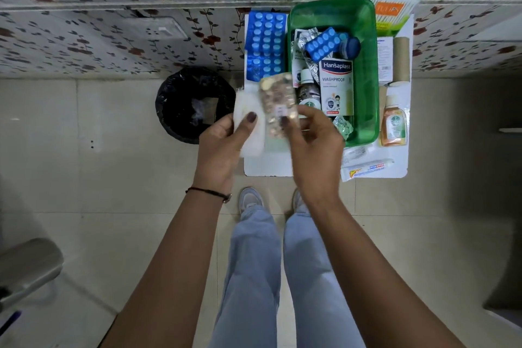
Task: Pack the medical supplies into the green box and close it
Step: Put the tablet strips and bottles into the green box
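The green box (364,37) stands open on a small white table (268,169). Inside lie a Hansaplast carton (336,87), a blue blister strip (323,43), foil strips, a small bottle (308,90) and a blue-capped jar (350,46). My left hand (223,144) grips a white pad (248,127) just left of the box. My right hand (313,144) pinches a golden pill strip (278,99) beside it, above the table's front left part.
Large blue blister sheets (265,45) lie left of the box. Right of it are an orange antiseptic bottle (394,124), a tan bandage roll (401,58), a white carton (385,56), cotton buds (392,8); an ointment tube (367,168) in front. A black bin (195,104) stands on the floor.
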